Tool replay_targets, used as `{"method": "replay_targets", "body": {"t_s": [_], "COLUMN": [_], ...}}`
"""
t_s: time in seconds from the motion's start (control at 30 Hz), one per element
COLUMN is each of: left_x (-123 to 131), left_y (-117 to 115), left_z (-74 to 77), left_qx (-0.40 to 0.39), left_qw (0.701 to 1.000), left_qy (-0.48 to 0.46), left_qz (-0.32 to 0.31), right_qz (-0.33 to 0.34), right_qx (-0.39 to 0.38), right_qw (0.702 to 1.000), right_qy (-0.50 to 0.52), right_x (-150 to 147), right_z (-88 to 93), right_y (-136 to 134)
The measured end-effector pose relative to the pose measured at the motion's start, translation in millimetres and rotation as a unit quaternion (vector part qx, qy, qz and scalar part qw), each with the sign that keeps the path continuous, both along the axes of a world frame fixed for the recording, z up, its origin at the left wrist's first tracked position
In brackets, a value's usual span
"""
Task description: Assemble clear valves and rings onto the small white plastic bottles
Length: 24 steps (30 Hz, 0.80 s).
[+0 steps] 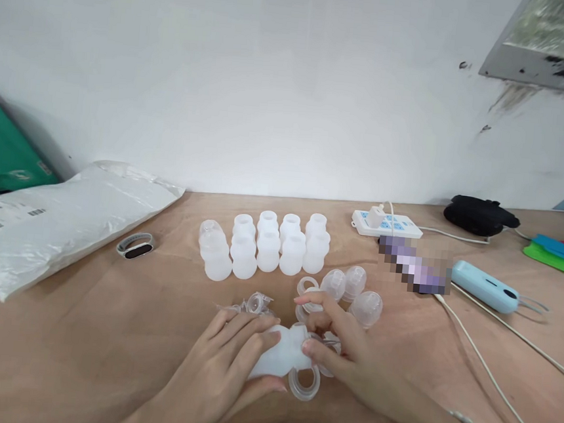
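Currently, one translucent white bottle [273, 354] is being handled at the near middle of the brown table [76, 358], tipped on its side over a clear flat ring [303, 395]. The person's left hand [230, 355] is wrapped round the bottle's body; the right hand [344, 345] has thumb and curled fingers closed on the neck end, forefinger extended. Whether a fitting is already seated at that neck: cannot tell, fingers cover it.

Just beyond: a small cluster of clear moulded pieces [256, 303], probably teats, lies behind the left fingers. To its right, more loose rings [301, 285], partly masked by the right hand; beside these, three clear domed caps [333, 284], unattached.

Farther back: a close group of translucent bottles [269, 250] stands upright, mouths apparently uncovered. At its left end, one item appears to carry a clear dome [209, 226]; judged the only covered unit.

Estimate: early stage. Done, one at most; left, the bottle in hand plus the open standing ones, with rings and caps not yet fitted.
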<state>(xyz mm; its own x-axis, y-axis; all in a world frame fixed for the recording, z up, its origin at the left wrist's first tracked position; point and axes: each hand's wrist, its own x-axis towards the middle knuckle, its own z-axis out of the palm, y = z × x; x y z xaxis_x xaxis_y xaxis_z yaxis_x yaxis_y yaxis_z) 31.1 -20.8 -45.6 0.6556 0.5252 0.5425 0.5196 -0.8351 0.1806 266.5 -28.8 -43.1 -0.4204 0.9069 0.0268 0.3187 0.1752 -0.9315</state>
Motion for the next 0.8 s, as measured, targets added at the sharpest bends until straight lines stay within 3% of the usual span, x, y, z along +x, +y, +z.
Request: {"method": "replay_targets", "body": {"t_s": [0.17,0.33,0.43,0.5,0.63,0.73,0.8], "left_x": [-1,1,0,-2,-3,0,1], "left_y": [2,1,0,0,1,4,5], "left_z": [-2.1,-2.7,-4.7,-5.1,1.3,7.1,7.5], "left_qx": [-0.011,0.057,0.015,-0.033,-0.076,-0.044,0.027], "left_qw": [0.999,0.998,0.999,0.998,0.996,0.999,0.999], "left_qy": [-0.045,-0.030,-0.042,-0.059,-0.050,-0.010,0.014], "left_qz": [0.004,-0.003,0.006,0.008,0.015,0.000,-0.010], "right_qz": [0.045,0.003,0.046,0.073,0.052,0.045,0.029], "right_qx": [0.042,0.085,0.145,0.193,0.316,0.413,0.416], "right_qw": [0.998,0.992,0.984,0.973,0.941,0.900,0.899], "right_qy": [-0.030,-0.090,-0.090,-0.099,-0.113,-0.131,-0.132], "right_x": [2,1,3,5,5,3,0], "right_z": [4.4,7.9,7.4,6.1,3.2,2.8,1.9], "right_y": [-1,0,0,-1,-2,-2,-2]}}
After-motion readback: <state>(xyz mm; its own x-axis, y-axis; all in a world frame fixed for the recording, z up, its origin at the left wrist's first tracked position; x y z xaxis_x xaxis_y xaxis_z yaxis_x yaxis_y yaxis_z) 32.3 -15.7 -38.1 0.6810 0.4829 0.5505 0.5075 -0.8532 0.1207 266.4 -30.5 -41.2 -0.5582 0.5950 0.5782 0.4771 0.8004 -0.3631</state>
